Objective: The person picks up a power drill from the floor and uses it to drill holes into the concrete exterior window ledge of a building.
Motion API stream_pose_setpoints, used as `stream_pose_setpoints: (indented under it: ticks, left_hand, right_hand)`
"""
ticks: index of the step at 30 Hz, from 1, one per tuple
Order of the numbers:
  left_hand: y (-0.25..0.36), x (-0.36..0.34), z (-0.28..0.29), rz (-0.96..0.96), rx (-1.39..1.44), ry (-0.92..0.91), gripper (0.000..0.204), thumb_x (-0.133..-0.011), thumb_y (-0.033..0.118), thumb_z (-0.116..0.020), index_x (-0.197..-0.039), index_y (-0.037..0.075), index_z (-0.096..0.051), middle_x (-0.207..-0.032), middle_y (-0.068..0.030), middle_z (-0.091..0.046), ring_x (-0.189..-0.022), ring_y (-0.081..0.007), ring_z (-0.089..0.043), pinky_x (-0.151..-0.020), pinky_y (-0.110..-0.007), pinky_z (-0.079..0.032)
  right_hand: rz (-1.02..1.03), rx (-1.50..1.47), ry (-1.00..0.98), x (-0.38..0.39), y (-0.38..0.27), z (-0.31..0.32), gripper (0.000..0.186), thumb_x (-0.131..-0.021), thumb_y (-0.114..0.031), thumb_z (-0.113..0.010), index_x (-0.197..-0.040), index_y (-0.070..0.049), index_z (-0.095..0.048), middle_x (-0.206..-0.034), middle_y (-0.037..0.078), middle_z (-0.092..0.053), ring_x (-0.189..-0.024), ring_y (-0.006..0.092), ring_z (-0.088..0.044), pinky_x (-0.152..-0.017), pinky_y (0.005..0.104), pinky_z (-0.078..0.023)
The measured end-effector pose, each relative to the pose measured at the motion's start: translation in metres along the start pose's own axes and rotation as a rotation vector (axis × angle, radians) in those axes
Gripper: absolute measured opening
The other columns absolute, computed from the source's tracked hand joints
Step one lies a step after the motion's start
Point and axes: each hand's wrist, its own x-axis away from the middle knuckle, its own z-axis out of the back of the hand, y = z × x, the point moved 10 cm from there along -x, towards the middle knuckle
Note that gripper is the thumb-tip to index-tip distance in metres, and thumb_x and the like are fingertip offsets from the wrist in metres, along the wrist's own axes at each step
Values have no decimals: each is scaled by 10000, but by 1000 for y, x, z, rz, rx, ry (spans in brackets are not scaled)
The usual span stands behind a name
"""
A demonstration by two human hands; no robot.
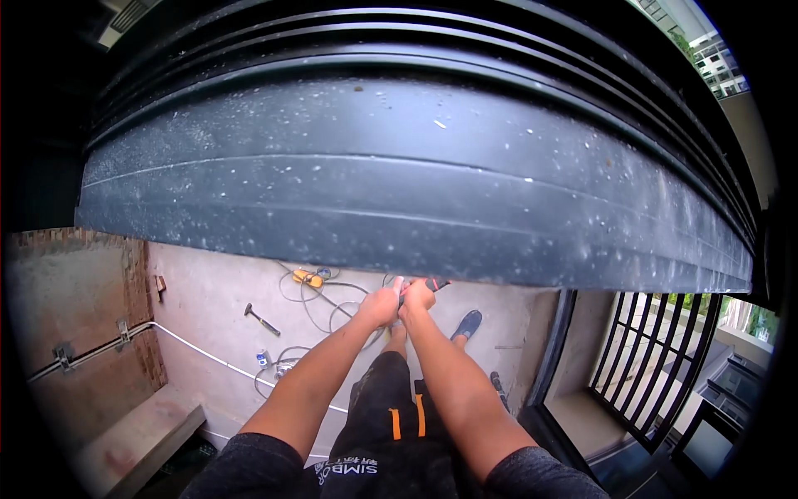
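Note:
Both my arms reach forward below a wide dark metal window sill. My right hand is closed round a black and red tool. Its kind does not show, since the sill's edge lies close over it. Pressed up against the right hand, my left hand is closed too, thumb pointing up toward the sill. What it grips is too small and too covered to name. White dust and crumbs are scattered over the sill.
On the floor lie a hammer, looped grey cable, an orange-yellow power socket box and a small blue-white can. A white pipe crosses at left. Barred railing stands right, beside a dark frame.

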Motion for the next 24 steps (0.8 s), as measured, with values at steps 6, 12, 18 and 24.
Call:
stream_pose_setpoints:
  ticks: [6,12,18,24]
  left_hand:
    - [48,-27,18,-109,86,111,668,-928,141,-654,-1523,-23,-401,-1081,-301,-752,-1032,-474,-746,-875,-569,-599]
    - [29,10,19,147,170,30,802,-904,146,-695,-1599,18,-315,-1086,-279,-759,-1020,-466,-751,-882,-565,-604]
    - [42,22,21,162,315,159,735,-890,126,-728,-1537,37,-391,-1081,-234,-771,-1020,-435,-762,-855,-547,-613]
    - [37,24,8,164,393,220,871,-861,137,-762,-1618,38,-342,-1041,-214,-771,-977,-418,-765,-813,-531,-612]
  right_hand:
    - [140,-83,-152,-71,-31,-2,57,-916,-19,-670,-938,32,-682,-834,135,-688,-690,231,-677,-539,387,-530]
    - [71,141,-156,-5,-24,-4,36,-904,-16,-664,-936,-2,-655,-800,111,-661,-673,225,-666,-588,388,-538]
    - [186,259,-175,-3,-45,2,38,-906,-1,-621,-934,13,-642,-764,113,-633,-613,226,-628,-552,393,-519]
    - [258,372,-302,-10,-47,-5,61,-896,-15,-604,-836,-18,-592,-772,114,-613,-649,259,-623,-620,424,-535]
